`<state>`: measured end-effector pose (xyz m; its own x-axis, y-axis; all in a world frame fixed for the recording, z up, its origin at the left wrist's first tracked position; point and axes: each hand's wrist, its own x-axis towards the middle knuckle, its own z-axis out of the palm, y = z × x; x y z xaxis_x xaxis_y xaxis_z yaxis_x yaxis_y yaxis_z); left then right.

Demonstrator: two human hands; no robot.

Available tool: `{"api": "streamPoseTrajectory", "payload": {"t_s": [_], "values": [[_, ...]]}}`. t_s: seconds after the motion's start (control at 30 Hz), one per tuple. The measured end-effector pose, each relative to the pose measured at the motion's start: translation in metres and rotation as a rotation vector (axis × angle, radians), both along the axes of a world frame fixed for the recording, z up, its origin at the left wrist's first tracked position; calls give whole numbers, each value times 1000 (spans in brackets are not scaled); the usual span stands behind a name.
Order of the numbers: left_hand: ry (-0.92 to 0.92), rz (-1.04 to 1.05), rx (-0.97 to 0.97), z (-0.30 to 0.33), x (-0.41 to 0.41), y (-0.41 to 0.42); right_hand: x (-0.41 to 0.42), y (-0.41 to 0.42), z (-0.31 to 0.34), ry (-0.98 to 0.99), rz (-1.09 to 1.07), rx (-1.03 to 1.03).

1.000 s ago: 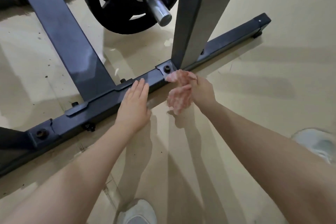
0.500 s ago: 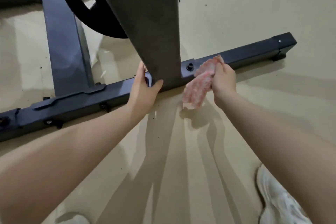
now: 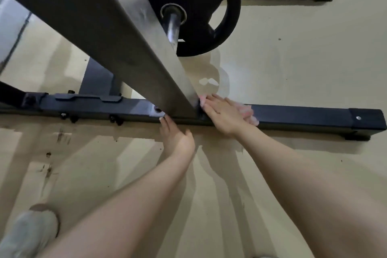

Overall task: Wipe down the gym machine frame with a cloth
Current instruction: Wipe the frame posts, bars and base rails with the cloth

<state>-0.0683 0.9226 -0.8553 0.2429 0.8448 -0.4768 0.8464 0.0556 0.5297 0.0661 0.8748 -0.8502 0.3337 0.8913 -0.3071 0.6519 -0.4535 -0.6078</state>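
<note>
The right hand [image 3: 225, 114] lies flat on the black base rail [image 3: 303, 116] of the gym machine frame, fingers straight and pressing the pink cloth [image 3: 248, 114] down onto the rail's top; only bits of cloth show, one at the fingertips by the foot of the grey upright post [image 3: 129, 48] and more bunched under the heel of the palm. So this grip is flat and spread, pinning the cloth by pressure, with no fingers wrapped round it.

The relation that matters: the rail's long axis runs side to side across the floor [image 3: 293, 174], and from the right hand most of its bare length stretches away to the right, out to the end cap [image 3: 368, 120] near the floor's right edge. To the left the post blocks the way, standing on the rail right at the fingertips. A stroke along the rail would most likely go rightward, and the right hand is the nearer one for it.

The left hand [image 3: 177, 136] holds nothing; its fingers reach up to touch the near face of the rail just under the post's foot, beside a bolt [image 3: 158, 109], probably for balance.

No containers are in view. A black weight plate [image 3: 209, 6] hangs on a steel sleeve behind the post, and a pale shoe [image 3: 31, 234] sits at the floor's lower left corner
</note>
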Motion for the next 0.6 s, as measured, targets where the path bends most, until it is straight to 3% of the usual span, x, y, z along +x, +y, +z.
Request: {"api": "streamPoseTrajectory", "payload": {"t_s": [0.1, 0.2, 0.3, 0.47, 0.6], "values": [[63, -89, 118, -9, -10, -5, 15, 0, -9, -43, 139, 49], [207, -229, 214, -11, -20, -4, 20, -21, -12, -210, 142, 12], [274, -322, 230, -7, -29, 1, 16, -43, -13, -298, 149, -19], [302, -389, 204, 2, -37, 7, 21, -31, -13, -161, 143, -3], [438, -459, 172, 13, -34, 12, 25, -64, -26, -351, 195, -25]]}}
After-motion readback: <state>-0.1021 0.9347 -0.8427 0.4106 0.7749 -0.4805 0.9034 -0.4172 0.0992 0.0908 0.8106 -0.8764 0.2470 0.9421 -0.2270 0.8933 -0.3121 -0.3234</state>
